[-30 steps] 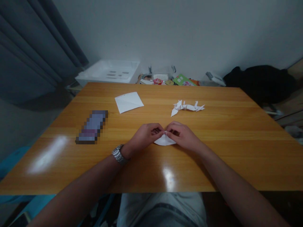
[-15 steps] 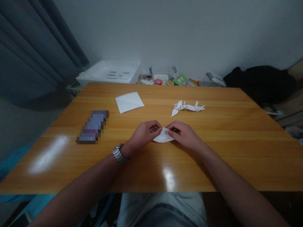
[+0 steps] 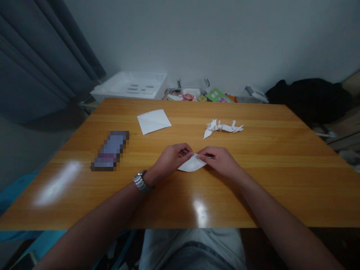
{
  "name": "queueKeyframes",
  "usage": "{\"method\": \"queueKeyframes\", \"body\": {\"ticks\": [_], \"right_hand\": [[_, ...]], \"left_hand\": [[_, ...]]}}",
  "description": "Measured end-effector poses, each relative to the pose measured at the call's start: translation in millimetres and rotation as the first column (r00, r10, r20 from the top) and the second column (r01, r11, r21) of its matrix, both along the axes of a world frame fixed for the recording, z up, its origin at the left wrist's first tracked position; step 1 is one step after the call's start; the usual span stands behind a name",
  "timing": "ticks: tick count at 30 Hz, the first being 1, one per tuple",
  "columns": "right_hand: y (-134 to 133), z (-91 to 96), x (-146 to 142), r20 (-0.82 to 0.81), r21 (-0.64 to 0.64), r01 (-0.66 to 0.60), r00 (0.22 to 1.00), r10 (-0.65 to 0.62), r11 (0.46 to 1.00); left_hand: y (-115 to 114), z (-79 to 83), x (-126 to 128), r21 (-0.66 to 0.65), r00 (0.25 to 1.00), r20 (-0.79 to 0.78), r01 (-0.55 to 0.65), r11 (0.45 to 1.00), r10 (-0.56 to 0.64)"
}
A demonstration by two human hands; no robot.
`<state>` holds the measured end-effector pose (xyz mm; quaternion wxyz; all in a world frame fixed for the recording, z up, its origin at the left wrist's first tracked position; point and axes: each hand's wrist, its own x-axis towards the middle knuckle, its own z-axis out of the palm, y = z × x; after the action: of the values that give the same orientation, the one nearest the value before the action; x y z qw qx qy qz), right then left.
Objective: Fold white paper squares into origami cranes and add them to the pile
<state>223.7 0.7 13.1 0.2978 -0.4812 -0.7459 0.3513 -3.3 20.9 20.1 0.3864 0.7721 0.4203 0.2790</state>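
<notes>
Head view. We note both hands at the centre of the frame, working a small piece of folded white paper (image 3: 191, 165) just above or on the worktop (image 3: 174, 204); which of the two we cannot tell. The left hand (image 3: 173, 158) has thumb and fingers closed on the paper's upper left edge, its other fingers curled. The right hand (image 3: 221, 158) has its thumb over the upper right part, fingers behind and partly hidden; the pinch looks light.

Change over the last half second: the paper has slid slightly to the left of the frame and the right hand has dropped a little; the left hand is nearly where it was. We read this as a shift of grip, with the folding in hand unfinished.

Elsewhere: a loose sheet (image 3: 154, 122) at upper centre-left, folded paper figures (image 3: 227, 128) right of upper centre, a pixelated phone (image 3: 110, 150) at centre-left.
</notes>
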Motion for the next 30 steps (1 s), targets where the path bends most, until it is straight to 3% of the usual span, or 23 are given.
{"method": "queueKeyframes", "body": {"ticks": [8, 14, 22, 30], "right_hand": [[1, -1.9, 1, 0.022, 0.005, -0.029, 0.999, 0.029, 1.0], [4, -2.1, 8, 0.015, -0.012, 0.027, 1.0, -0.027, 1.0], [6, -0.4, 12, 0.037, -0.002, 0.015, 0.999, -0.014, 1.0], [6, -2.1, 9, 0.007, 0.002, 0.01, 1.0, -0.01, 1.0]], "left_hand": [[-1, -5.6, 0, -0.027, 0.998, 0.01, 0.056, 0.998, -0.056], [1, -1.7, -3, -0.044, 0.999, 0.041, 0.006, 0.999, -0.004], [3, -8.6, -5, -0.085, 0.996, 0.089, 0.02, 0.996, -0.012], [2, -1.2, -4, -0.068, 0.998, 0.068, 0.017, 0.998, -0.012]]}}
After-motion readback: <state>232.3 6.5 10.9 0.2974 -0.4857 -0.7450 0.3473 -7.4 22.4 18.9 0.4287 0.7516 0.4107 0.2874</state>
